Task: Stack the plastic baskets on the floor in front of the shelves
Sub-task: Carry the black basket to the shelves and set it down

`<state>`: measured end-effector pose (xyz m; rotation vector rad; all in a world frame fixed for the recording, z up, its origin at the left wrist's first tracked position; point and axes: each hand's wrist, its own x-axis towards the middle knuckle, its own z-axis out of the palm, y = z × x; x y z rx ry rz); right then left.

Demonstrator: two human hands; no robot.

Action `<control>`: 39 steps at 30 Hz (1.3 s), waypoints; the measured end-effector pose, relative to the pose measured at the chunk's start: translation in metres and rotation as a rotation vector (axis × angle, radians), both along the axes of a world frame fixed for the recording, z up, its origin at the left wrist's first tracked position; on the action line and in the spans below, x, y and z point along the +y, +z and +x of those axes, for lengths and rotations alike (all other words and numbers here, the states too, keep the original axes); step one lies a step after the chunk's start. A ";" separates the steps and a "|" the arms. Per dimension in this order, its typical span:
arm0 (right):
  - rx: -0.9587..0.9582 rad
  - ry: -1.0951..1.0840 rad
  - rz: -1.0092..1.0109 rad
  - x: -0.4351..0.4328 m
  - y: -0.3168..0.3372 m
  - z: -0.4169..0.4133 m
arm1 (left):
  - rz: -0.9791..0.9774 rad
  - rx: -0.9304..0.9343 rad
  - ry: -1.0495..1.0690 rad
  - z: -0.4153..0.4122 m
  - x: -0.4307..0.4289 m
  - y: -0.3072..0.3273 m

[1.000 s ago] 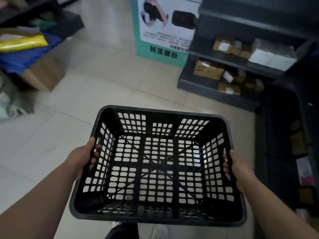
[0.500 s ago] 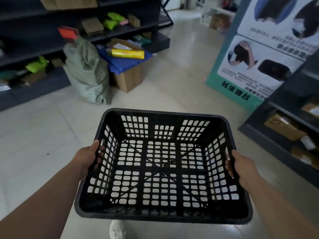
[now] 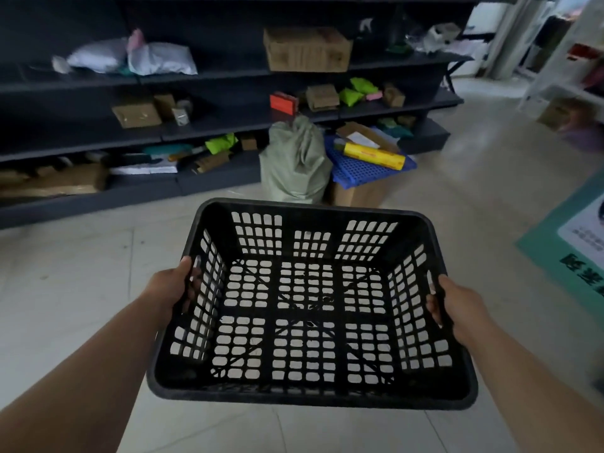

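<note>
I carry one empty black plastic basket (image 3: 312, 395) with perforated walls and floor, held level above the tiled floor. My left hand (image 3: 166, 287) grips its left rim, fingers curled through the handle slot. On the opposite rim my right hand (image 3: 457, 308) grips the same way. Dark shelves (image 3: 228, 125) stacked with boxes and bags run across the back of the view. No other black basket shows.
A green sack (image 3: 295, 161) stands on the floor by the shelves, beside a cardboard box (image 3: 359, 191) topped with a blue perforated panel (image 3: 366, 165) and a yellow roll (image 3: 374, 155). A teal poster stand (image 3: 568, 250) is at the right. Pale floor tiles (image 3: 81, 273) lie at the left.
The view has swung left, away from the right-hand shelves and poster, to face the long shelves with the sack and box. Both hands keep the same grip on the basket.
</note>
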<state>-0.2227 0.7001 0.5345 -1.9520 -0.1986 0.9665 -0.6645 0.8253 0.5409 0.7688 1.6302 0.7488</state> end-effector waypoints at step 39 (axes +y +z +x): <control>0.075 0.773 0.019 0.687 0.011 -0.540 | 0.025 0.084 0.800 -0.486 0.334 0.029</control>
